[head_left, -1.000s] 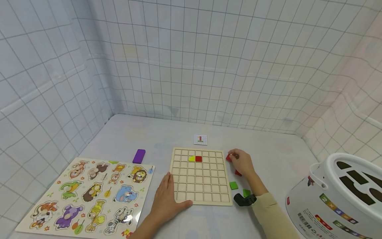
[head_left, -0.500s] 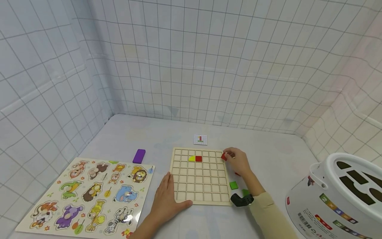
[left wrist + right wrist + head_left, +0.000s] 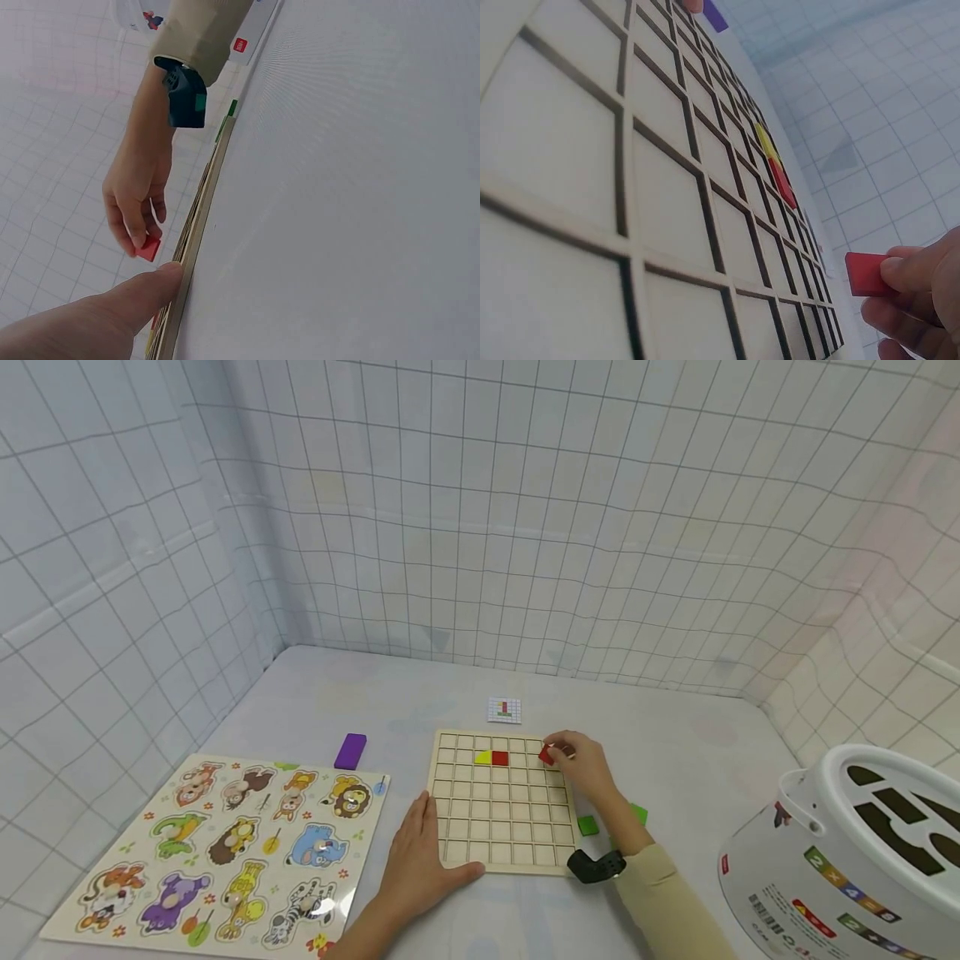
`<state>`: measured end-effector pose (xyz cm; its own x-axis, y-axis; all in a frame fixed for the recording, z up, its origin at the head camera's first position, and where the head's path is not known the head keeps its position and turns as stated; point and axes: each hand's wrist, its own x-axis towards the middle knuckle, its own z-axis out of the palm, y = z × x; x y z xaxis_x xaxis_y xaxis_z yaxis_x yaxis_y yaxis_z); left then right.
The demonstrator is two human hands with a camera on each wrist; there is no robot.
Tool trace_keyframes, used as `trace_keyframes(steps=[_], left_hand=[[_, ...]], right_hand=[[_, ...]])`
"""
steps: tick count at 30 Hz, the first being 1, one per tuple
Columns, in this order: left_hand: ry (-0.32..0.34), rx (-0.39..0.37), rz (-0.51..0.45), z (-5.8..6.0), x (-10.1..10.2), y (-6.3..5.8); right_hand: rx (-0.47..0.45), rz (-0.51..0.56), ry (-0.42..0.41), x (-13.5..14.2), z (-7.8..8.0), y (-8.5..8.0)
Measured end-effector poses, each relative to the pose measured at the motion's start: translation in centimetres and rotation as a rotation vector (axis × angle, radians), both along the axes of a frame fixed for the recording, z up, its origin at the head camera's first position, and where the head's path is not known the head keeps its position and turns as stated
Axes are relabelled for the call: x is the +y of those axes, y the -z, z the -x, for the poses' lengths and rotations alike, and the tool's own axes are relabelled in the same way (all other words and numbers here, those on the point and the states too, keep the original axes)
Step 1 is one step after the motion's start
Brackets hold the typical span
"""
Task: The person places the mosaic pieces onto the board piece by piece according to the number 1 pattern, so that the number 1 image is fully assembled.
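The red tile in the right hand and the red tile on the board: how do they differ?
The held red tile is pinched by the right hand, apart from the board; the placed red tile lies in a grid cell.
The held red tile is turned askew to the grid; the placed red tile lines up with it.
The placed red tile sits beside the yellow piece; the held red tile does not.
Both are red.

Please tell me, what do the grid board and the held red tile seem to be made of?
Grid board: probably wood or plywood, matte; its pale beige surface and darker cut edges suggest it. Held red tile: painted wood or plastic, I cannot tell which; smooth, even colour shows no grain.
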<state>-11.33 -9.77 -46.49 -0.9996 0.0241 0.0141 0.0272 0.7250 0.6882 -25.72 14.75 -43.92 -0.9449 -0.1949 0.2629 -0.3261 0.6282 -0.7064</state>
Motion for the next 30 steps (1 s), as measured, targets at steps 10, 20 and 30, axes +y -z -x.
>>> trace_keyframes(steps=[10,20,30], left_hand=[[0.000,0.000,0.004,0.0,0.0,0.0],[-0.001,0.004,0.012,0.0,0.0,0.0],[0.000,0.017,0.015,0.0,0.0,-0.1]], right_hand=[[-0.013,-0.003,-0.042,-1.0,-0.4,0.3],[-0.039,-0.033,-0.143,-2.5,-0.9,0.5],[-0.038,-0.038,-0.192,-3.8,-0.9,0.7]])
